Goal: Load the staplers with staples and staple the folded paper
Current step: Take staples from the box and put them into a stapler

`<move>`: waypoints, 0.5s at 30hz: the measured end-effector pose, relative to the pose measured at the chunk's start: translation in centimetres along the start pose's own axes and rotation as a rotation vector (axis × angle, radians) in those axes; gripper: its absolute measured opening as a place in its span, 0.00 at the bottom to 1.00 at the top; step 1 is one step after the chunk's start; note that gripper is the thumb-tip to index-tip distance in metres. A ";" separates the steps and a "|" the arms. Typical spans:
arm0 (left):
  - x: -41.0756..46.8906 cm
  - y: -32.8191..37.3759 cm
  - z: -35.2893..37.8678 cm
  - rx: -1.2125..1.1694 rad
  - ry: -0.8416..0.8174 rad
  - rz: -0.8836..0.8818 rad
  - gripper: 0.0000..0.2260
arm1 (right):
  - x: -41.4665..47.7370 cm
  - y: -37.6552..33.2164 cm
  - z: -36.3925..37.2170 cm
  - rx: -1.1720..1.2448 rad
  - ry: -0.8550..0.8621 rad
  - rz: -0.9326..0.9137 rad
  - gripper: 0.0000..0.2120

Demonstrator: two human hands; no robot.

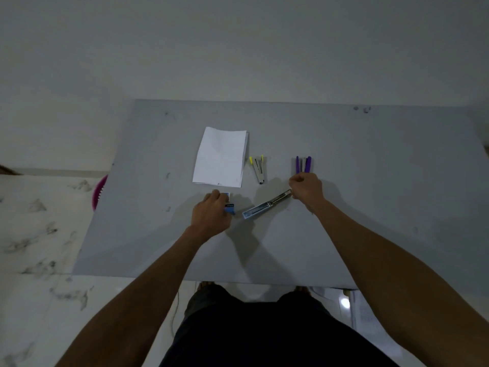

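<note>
A folded white paper lies on the grey table. To its right rest a yellow stapler and, farther right, a purple stapler, both opened. A light-blue stapler lies swung open flat in front of them. My right hand grips its metal end, fingers closed. My left hand is closed over a small blue staple box just below the paper; part of the box is hidden by the fingers.
A pink basket pokes out past the table's left edge. The marble floor lies to the left. The table's near edge is just in front of my legs, and a wall stands behind its far edge.
</note>
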State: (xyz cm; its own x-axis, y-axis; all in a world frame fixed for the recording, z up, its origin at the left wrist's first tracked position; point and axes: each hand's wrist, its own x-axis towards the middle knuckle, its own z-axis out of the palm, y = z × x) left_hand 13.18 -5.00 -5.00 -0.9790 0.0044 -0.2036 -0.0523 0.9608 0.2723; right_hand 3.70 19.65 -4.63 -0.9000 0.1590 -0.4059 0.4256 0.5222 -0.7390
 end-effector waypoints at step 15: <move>2.2 0.3 -1.1 -0.008 -0.006 0.007 0.12 | -1.6 -4.9 1.1 0.065 -0.258 -0.105 0.05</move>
State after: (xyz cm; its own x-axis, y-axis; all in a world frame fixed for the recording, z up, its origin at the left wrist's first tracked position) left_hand 10.84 -5.02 -4.35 -0.9783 0.0131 -0.2068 -0.0465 0.9586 0.2809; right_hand 3.16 15.95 -0.93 -0.8891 -0.1159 -0.4428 0.3442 0.4684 -0.8137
